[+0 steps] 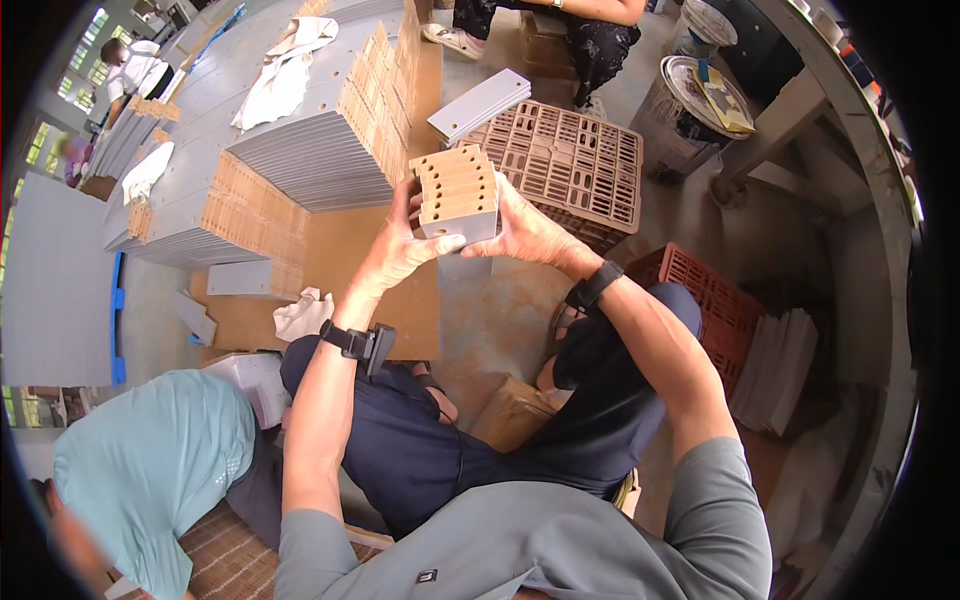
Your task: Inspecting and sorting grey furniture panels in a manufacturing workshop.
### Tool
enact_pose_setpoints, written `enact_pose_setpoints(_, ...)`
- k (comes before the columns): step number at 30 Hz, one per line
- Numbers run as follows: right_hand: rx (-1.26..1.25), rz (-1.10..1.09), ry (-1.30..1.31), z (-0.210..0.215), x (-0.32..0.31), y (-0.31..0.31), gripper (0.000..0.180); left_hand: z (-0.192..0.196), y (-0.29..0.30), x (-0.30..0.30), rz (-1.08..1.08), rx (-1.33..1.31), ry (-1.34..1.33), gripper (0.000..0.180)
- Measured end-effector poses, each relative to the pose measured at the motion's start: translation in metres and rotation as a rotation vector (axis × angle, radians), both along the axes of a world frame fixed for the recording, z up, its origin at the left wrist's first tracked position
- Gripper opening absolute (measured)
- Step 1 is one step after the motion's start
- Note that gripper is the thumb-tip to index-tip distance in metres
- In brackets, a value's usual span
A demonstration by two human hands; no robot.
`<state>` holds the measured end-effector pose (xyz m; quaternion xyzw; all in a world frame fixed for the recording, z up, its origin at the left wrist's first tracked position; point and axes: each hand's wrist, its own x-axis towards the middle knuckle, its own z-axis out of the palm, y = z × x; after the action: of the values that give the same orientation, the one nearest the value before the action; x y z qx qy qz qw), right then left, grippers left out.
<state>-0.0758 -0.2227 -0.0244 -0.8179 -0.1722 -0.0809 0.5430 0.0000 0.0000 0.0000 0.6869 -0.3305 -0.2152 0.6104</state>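
Both my hands grip a short stack of grey-faced wooden boards [458, 192] in front of me, above the floor. Its bare wood ends, with a row of dark holes, face up toward me. My left hand [402, 245] is closed round the left side, thumb on the grey front face. On the right side, my right hand [528, 228] presses with its palm and thumb; some fingers are hidden behind the stack. Just beyond the hands, a single grey board [482, 104] lies across the corner of a pinkish-brown plastic crate [610, 180].
Tall stacks of grey boards [310, 140] stand at the left on brown cardboard [345, 260], with white cloths [275, 95] on top. Paint-smeared buckets [680, 105] and a red crate [705, 290] are at right. A person in teal [150, 450] sits close at lower left; another sits opposite.
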Motion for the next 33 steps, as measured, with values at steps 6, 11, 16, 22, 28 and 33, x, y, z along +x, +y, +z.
enact_pose_setpoints(6,0.136,-0.036,0.038,0.017,0.003,-0.017,0.118,0.012,-0.025,0.016,-0.057,-0.056,0.036,0.109)
enact_pose_setpoints(11,0.053,-0.093,0.010,0.037,0.012,-0.028,0.118,0.022,-0.042,0.036,-0.035,-0.039,-0.093,0.117)
enact_pose_setpoints(16,-0.053,-0.217,-0.013,0.064,0.028,-0.081,0.114,0.053,-0.095,0.058,-0.118,-0.146,-0.108,0.121)
enact_pose_setpoints(22,-0.025,-0.358,0.002,0.070,0.024,-0.114,0.103,0.053,-0.150,0.078,-0.173,-0.157,-0.205,0.115)
enact_pose_setpoints(28,-0.027,-0.391,0.003,-0.020,0.038,-0.166,0.115,-0.009,-0.208,0.101,-0.275,-0.079,-0.207,0.111)
enact_pose_setpoints(33,0.013,-0.463,0.124,-0.008,0.041,-0.167,0.122,-0.033,-0.218,0.113,-0.319,-0.137,0.018,0.110)
